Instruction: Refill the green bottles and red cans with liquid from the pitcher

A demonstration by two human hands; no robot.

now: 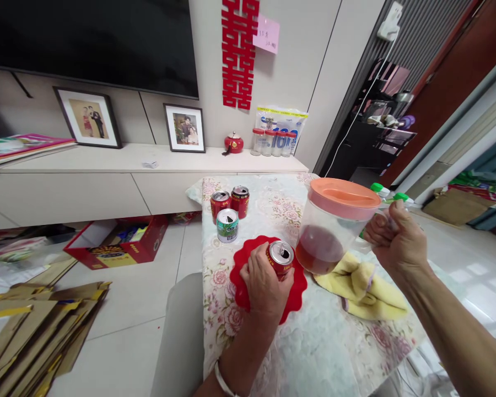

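My left hand (267,281) is wrapped round a red drink can (280,255) with an opened top, over a red scalloped plate (295,298). In my right hand (397,237) is the handle of a clear plastic pitcher (320,242), slightly tilted, with an orange lid (345,194) on it. Reddish-brown liquid fills its lower part. The pitcher is close to the can's right side. Beneath and to the right of it lies a crumpled yellow cloth (364,289). Two red cans (220,207) and a green-and-white can (227,225) stand together behind the plate, all opened.
A flowered cloth (223,309) covers the table. Green-capped bottles (399,197) are partly hidden behind my right hand. Along the wall runs a white cabinet (149,160) with picture frames and red-lidded jars (273,142). Flattened cardboard (37,336) and a red box (116,242) lie on the floor.
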